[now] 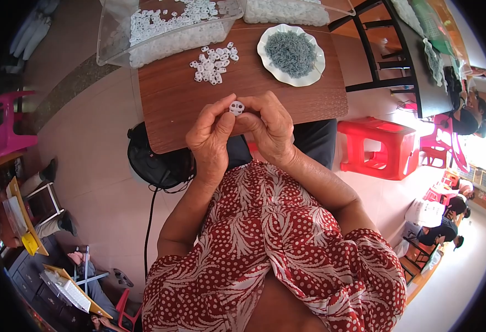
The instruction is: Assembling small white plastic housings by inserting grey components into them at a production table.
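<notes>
My left hand (pixel 212 135) and right hand (pixel 270 127) pinch one white plastic piece (pixel 236 107) between fingertips. One loose pile of white pieces (pixel 214 62), one plate of grey springs (pixel 291 54).

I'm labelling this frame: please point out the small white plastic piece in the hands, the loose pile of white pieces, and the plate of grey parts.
small white plastic piece (pixel 237 107), head view, its face.
loose pile of white plastic pieces (pixel 214 63), head view, pile's middle.
white scalloped plate of grey parts (pixel 264 56), head view, left rim.

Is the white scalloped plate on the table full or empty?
Full. The white plate holds a heaped mound of small grey-blue pieces covering nearly its whole middle; only the scalloped rim shows bare.
</notes>
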`<act>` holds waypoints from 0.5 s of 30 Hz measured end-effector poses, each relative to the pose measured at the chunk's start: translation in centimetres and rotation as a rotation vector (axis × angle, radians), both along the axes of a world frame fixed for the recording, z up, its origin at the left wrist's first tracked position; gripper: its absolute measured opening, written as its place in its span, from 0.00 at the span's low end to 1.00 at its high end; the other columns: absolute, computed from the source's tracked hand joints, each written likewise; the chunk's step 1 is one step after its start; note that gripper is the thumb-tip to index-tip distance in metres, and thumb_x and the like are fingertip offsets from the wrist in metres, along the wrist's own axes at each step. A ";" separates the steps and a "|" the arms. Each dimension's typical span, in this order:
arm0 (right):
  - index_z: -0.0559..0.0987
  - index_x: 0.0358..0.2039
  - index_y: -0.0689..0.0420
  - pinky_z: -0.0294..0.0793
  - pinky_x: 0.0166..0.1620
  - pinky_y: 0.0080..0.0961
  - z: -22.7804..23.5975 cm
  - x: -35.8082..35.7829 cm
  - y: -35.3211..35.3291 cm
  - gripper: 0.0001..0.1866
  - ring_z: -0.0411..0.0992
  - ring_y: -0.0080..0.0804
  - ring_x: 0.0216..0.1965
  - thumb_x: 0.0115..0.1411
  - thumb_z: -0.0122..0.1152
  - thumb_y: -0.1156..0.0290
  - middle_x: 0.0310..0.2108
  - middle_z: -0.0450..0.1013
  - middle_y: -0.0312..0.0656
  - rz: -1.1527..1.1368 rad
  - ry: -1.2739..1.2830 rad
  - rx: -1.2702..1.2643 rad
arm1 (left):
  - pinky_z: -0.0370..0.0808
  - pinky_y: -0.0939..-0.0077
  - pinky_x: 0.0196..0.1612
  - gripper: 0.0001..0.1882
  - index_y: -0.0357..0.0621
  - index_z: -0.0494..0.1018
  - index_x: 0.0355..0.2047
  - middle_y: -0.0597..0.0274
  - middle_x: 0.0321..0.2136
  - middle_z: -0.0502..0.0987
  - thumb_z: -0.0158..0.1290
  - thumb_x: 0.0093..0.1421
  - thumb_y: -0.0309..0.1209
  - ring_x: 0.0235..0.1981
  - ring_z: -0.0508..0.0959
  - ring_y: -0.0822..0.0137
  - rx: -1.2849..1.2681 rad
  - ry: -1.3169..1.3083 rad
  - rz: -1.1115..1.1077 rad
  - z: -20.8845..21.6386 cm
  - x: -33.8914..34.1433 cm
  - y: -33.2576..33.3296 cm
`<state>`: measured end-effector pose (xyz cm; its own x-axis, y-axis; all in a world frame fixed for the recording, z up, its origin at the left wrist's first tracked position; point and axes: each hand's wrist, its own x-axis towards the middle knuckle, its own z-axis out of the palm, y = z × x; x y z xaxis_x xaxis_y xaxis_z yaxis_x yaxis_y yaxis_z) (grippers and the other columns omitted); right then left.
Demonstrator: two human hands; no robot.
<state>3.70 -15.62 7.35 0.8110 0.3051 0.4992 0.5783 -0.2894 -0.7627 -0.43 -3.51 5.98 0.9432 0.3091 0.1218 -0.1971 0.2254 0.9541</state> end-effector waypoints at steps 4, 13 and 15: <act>0.76 0.35 0.60 0.68 0.32 0.27 0.2 -0.2 0.2 0.13 0.68 0.36 0.29 0.46 0.63 0.78 0.28 0.73 0.39 -0.012 0.087 0.040 | 0.67 0.87 0.38 0.12 0.38 0.73 0.44 0.68 0.33 0.73 0.51 0.59 0.27 0.34 0.70 0.79 0.067 0.014 0.029 0.3 -0.1 0.0; 0.75 0.35 0.59 0.67 0.33 0.28 0.3 -0.1 0.2 0.13 0.68 0.36 0.29 0.47 0.63 0.77 0.28 0.73 0.39 0.002 0.067 0.056 | 0.69 0.86 0.37 0.13 0.38 0.73 0.44 0.68 0.33 0.73 0.53 0.58 0.27 0.33 0.71 0.79 0.013 0.007 -0.003 0.3 -0.1 0.1; 0.75 0.35 0.59 0.67 0.33 0.28 0.3 -0.1 0.1 0.13 0.68 0.36 0.29 0.47 0.63 0.77 0.28 0.73 0.39 0.012 0.076 0.062 | 0.70 0.86 0.37 0.13 0.38 0.73 0.44 0.68 0.33 0.73 0.53 0.58 0.27 0.33 0.71 0.79 -0.012 0.010 -0.008 0.3 -0.1 0.2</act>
<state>3.58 -15.51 7.66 0.8440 0.2854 0.4541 0.5208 -0.2341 -0.8209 -0.56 -3.36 6.30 0.9467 0.3032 0.1089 -0.1859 0.2380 0.9533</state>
